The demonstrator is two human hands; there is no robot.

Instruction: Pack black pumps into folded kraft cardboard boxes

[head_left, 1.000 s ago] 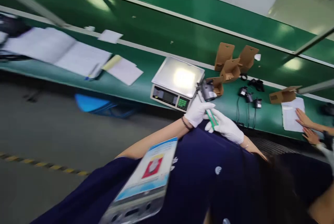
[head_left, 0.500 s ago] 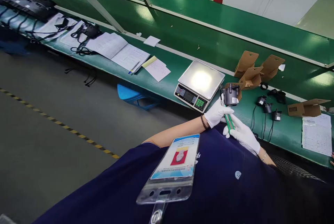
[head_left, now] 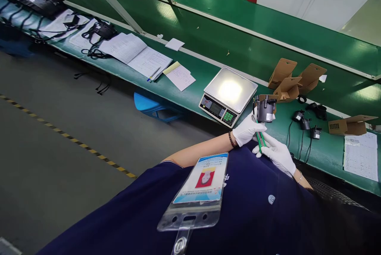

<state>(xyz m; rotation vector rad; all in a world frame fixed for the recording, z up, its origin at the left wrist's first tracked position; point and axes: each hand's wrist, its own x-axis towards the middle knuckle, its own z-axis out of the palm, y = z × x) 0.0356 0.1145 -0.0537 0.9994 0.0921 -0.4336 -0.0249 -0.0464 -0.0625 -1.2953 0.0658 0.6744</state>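
In a white glove, my left hand (head_left: pixel 247 129) is closed on a small black pump (head_left: pixel 266 111), held up in front of the scale's right side. Its outlet points up and a small white label shows low on its body. Black wire ends (head_left: pixel 254 106) stick up beside it. My right hand (head_left: pixel 277 155), also gloved, is closed around a pair of green-handled pliers (head_left: pixel 260 140) just below the pump. The pliers' tip lies by my left thumb, partly hidden. Both hands are close together at the bench's front edge.
A digital scale (head_left: pixel 230 90) stands left of my hands. Behind and right are open cardboard boxes (head_left: pixel 287 88), several black pumps with cables (head_left: pixel 305 123), a flat box (head_left: pixel 347 125) and a paper sheet (head_left: pixel 360 156). An open notebook (head_left: pixel 133 54) and a blue stool (head_left: pixel 151 106) are left.
The pump has tilted slightly and turned in my left hand. Both hands keep their grip. The view has shifted a little, and a hand at the far right edge is out of sight.
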